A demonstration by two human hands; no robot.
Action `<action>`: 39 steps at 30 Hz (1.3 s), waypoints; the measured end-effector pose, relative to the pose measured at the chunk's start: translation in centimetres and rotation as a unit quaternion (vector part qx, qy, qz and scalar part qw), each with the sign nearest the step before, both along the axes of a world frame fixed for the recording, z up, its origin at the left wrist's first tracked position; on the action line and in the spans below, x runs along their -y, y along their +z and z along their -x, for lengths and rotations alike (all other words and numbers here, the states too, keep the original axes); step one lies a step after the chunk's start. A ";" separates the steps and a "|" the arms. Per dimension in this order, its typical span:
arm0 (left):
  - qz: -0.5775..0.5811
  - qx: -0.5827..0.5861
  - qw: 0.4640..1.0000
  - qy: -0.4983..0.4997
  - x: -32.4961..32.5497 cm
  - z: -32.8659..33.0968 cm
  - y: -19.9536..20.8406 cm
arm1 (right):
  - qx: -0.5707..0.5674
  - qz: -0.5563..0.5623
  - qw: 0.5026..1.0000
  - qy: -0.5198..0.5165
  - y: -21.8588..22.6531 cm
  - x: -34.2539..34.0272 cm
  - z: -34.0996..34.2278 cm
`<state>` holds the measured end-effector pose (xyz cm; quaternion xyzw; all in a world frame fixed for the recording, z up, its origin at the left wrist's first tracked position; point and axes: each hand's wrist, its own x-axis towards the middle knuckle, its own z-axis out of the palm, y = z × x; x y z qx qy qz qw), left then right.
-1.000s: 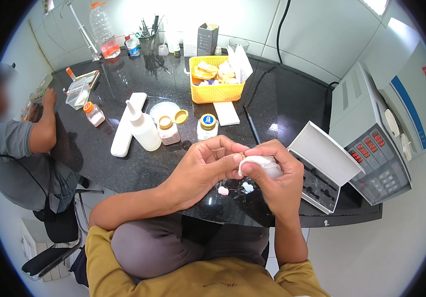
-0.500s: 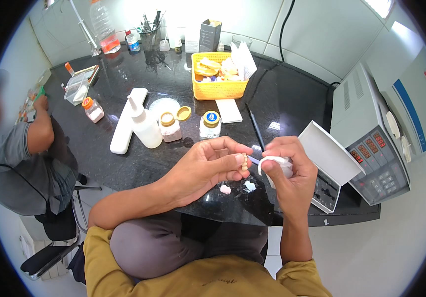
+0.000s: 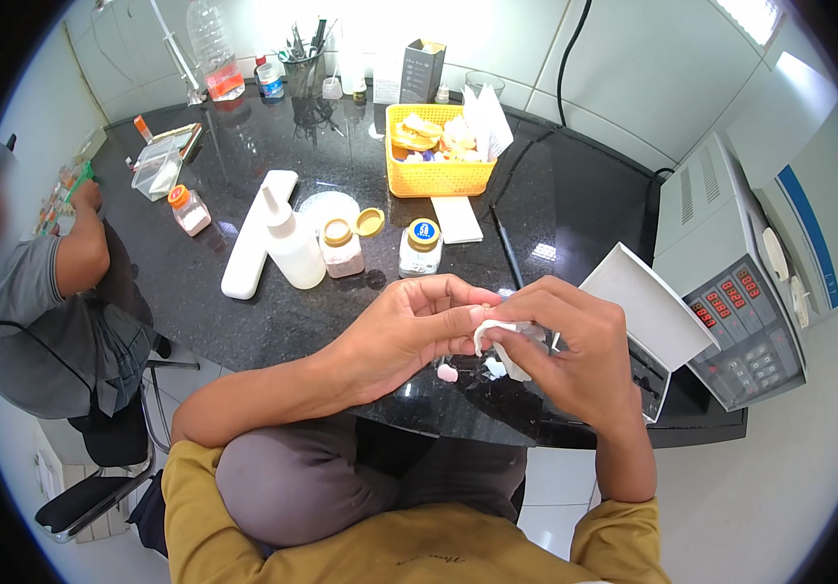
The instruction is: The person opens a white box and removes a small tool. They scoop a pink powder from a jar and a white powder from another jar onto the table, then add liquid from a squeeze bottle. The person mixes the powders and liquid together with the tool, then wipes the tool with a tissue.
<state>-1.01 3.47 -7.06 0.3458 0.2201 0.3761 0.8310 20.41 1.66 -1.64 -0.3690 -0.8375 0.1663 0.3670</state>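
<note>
My left hand [image 3: 404, 326] is closed in a pinch over the dark counter. The small row of tooth-coloured dental crowns in its fingertips is now mostly hidden. My right hand [image 3: 580, 341] grips a crumpled white tissue [image 3: 509, 343], and its fingertips meet those of my left hand. Just below the hands, a pink lump of paste [image 3: 447, 373] and a pale blue-white lump [image 3: 495, 368] lie on the counter. Beside my right hand stands an open white case [image 3: 648, 307] with its lid raised.
A squeeze bottle [image 3: 294, 251], an open powder jar [image 3: 342, 255] and a blue-lidded jar [image 3: 421, 251] stand beyond my hands. Behind them sits a yellow basket [image 3: 441, 180]. A black pen-like tool [image 3: 505, 248] lies near a furnace control panel [image 3: 742, 326]. Another person [image 3: 35, 292] sits at left.
My right hand has moved left with the tissue and turned over, bringing it against my left fingertips. The crowns, visible before, are now covered by fingers.
</note>
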 end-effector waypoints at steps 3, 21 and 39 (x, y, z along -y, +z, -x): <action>-0.010 -0.017 1.000 0.006 -0.1 0.1 -0.1 | 0.032 -0.007 0.999 -0.001 0.2 -0.2 0.0; 0.009 0.034 0.999 0.021 -0.7 0.1 -0.5 | -0.330 0.198 0.921 0.062 -1.1 -1.0 -0.8; -0.080 -0.086 0.988 0.102 -0.4 -0.4 -0.1 | -0.029 -0.001 0.999 -0.022 -2.5 -0.7 0.3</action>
